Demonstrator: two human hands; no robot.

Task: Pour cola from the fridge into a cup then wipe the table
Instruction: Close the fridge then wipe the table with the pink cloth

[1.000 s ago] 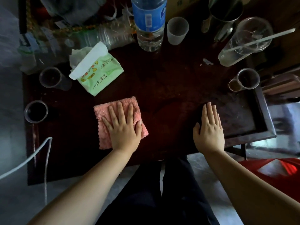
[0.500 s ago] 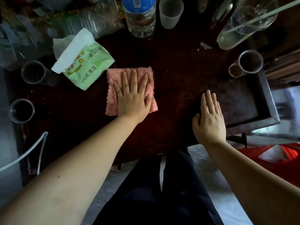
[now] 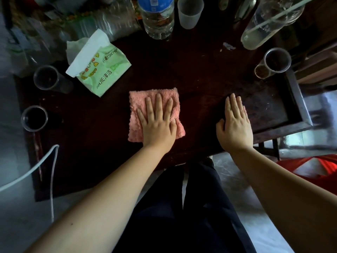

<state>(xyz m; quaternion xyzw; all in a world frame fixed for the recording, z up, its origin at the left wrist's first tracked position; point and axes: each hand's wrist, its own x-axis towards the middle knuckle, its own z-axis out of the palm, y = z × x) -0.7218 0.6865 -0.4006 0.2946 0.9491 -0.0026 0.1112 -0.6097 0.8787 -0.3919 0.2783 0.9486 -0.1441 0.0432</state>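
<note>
A folded pink cloth [image 3: 138, 106] lies near the middle of the dark wooden table [image 3: 200, 73]. My left hand [image 3: 157, 123] presses flat on the cloth with straight, spread fingers. My right hand [image 3: 235, 125] rests flat on the bare tabletop near the front edge, to the right of the cloth. A clear cup with dark liquid [image 3: 34, 118] stands at the table's left edge. Another clear cup [image 3: 47, 77] stands behind it, and a third [image 3: 276, 61] at the right.
A green tissue pack [image 3: 102, 70] lies left of and behind the cloth. A water bottle [image 3: 157, 17], a frosted cup [image 3: 189, 12] and a tipped clear bottle [image 3: 262, 28] crowd the back. A white cable [image 3: 36, 167] hangs at the front left. My legs are below the table edge.
My left hand slid the pink cloth away and to the right, then back toward the table's front edge, closer to my right hand. The right hand stayed flat in place.
</note>
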